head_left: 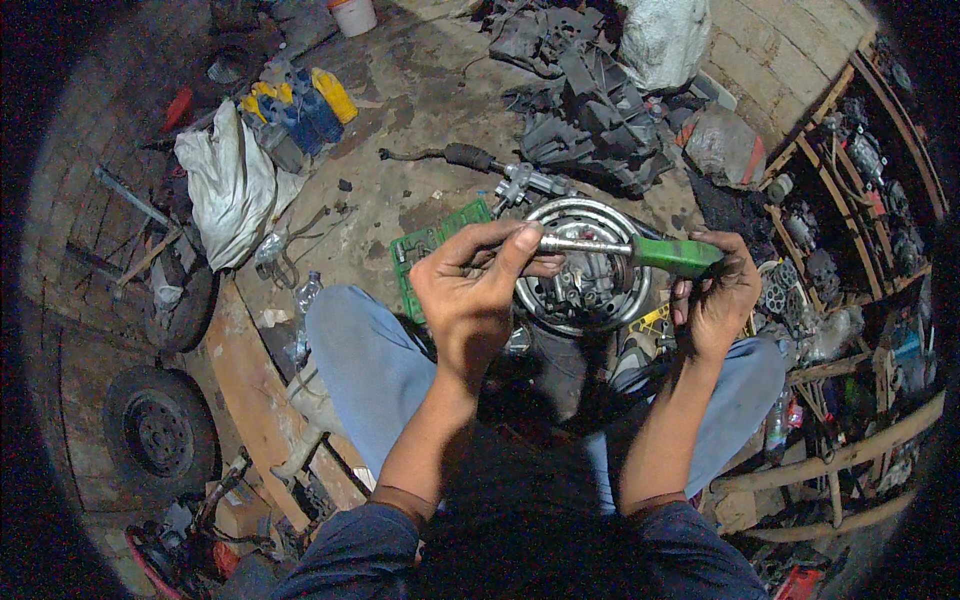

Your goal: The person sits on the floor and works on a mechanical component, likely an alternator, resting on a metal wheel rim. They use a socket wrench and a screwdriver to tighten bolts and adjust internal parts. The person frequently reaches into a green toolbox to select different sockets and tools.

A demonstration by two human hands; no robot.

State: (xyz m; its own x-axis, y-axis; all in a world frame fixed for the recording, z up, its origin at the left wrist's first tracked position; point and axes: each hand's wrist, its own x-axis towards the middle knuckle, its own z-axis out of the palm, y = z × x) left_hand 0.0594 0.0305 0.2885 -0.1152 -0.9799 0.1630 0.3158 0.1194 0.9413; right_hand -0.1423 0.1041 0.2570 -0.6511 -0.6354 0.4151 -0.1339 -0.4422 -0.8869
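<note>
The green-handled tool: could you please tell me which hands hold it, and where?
Both hold the green-handled tool: the right hand grips the green handle, the left hand pinches the metal shaft.

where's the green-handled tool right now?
Head view, centre-right: the green-handled tool is held level between both hands, right hand gripping the handle, left hand pinching the metal shaft, just above the steel wheel rim.

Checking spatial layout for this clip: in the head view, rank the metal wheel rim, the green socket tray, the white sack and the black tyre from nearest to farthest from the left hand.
From the left hand:
1. Metal wheel rim, just to its right, below the tool.
2. Green socket tray, to its upper left; close to the rim's rank.
3. White sack, far upper left.
4. Black tyre, lower left.
</note>
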